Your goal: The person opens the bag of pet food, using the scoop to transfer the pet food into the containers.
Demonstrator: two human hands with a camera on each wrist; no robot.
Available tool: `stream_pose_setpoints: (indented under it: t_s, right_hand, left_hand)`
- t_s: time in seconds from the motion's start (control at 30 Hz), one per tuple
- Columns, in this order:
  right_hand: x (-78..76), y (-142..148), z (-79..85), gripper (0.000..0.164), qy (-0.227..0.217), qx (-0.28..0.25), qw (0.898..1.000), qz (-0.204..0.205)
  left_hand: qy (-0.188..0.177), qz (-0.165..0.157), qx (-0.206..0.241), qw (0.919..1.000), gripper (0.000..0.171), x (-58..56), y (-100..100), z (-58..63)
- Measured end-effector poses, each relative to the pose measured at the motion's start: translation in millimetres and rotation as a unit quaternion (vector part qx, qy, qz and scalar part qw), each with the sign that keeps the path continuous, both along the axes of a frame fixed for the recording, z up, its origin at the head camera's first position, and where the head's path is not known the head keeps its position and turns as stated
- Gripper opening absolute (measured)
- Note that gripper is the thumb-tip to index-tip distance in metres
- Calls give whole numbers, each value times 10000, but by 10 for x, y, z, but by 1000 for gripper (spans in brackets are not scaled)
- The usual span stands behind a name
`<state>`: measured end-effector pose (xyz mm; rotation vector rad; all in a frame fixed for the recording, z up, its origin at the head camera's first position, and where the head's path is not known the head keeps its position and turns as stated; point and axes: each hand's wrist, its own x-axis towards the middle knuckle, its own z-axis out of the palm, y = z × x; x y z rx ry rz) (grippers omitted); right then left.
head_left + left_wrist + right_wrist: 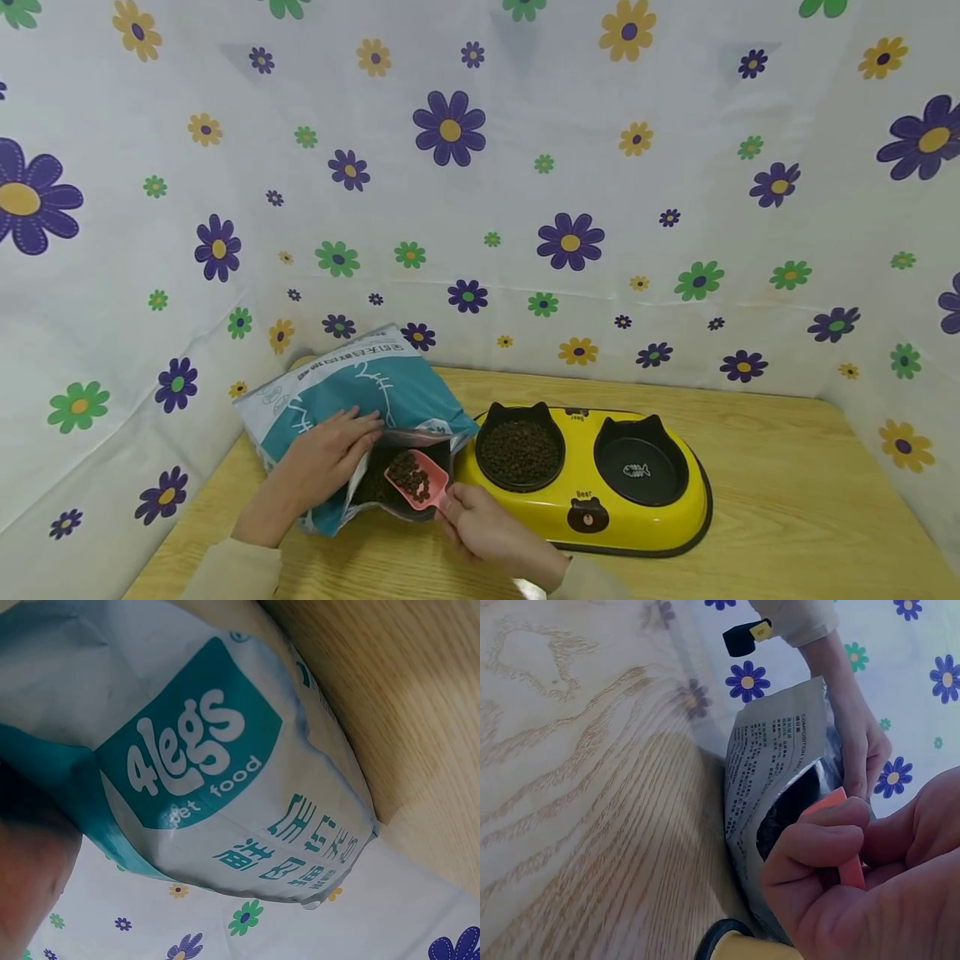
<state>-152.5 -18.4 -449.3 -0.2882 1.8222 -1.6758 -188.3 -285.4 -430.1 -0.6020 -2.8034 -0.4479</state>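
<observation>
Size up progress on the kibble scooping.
Done: the round black cat-eared bowl nearer the bag holds brown kibble.
In hand: right fingers grip a pink scoop loaded with kibble at the open teal-and-white bag; left fingers rest on the bag.
Left, probably: the matching black bowl, its white fish print bare.

Head view from above, forward and down; wrist views close and sideways-tilted, the bag [375,379] common to all.
</observation>
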Motion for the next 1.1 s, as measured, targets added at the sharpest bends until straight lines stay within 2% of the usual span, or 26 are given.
stream_pose_setpoints:
  t_s: [0.17,0.4,0.67,0.87,1.1]
  right_hand:
    - [2,74,41,30,40,-168,9998,108]
    - [6,240,123,30,37,-193,9998,-59]
    - [-146,630,162,33,266,-112,9995,-90]
    - [-220,912,178,31,438,-71,9985,-321]
    - [-227,1176,141,32,571,303,9954,-708]
  left_hand:
    - [13,-4,-12,10000,32,-8,2,7]
    - [-41,-77,-22,10000,32,-7,6,-11]
    - [-9,-85,1,10000,32,-17,-4,-19]
    - [0,-83,9,10000,31,-9,-10,-19]
    - [50,-97,-4,9999,31,0,-5,-19]
